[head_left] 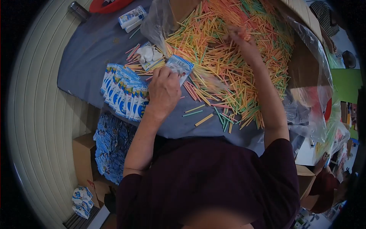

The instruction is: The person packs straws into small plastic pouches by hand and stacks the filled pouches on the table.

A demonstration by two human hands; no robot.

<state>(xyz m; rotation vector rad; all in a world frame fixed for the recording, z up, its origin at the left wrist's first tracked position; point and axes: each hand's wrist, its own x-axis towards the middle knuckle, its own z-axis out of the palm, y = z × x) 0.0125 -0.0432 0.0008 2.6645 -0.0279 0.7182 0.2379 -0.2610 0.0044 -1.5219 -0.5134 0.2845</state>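
Observation:
My left hand (164,91) rests on the grey cloth with its fingers curled onto the lower edge of a small blue-and-white packet (180,66). A fanned row of similar flat packets (124,93) lies just left of that hand. Over the large heap of thin coloured sticks (213,57), my right hand (244,42) is bent round a small bunch of pinkish-orange sticks (245,36); part of its grip is blurred. Beyond the left hand, a crumpled white wad (149,54) sits on another packet. Loose sticks (194,113) are scattered in front of the heap.
Clear plastic sheeting (158,24) and an open carton wall (305,68) border the heap. A metal flask (79,11), a red basin (108,5) and a white-blue box (132,17) stand at far left. Below the table edge, a carton (84,152) adjoins many blue packets (111,145).

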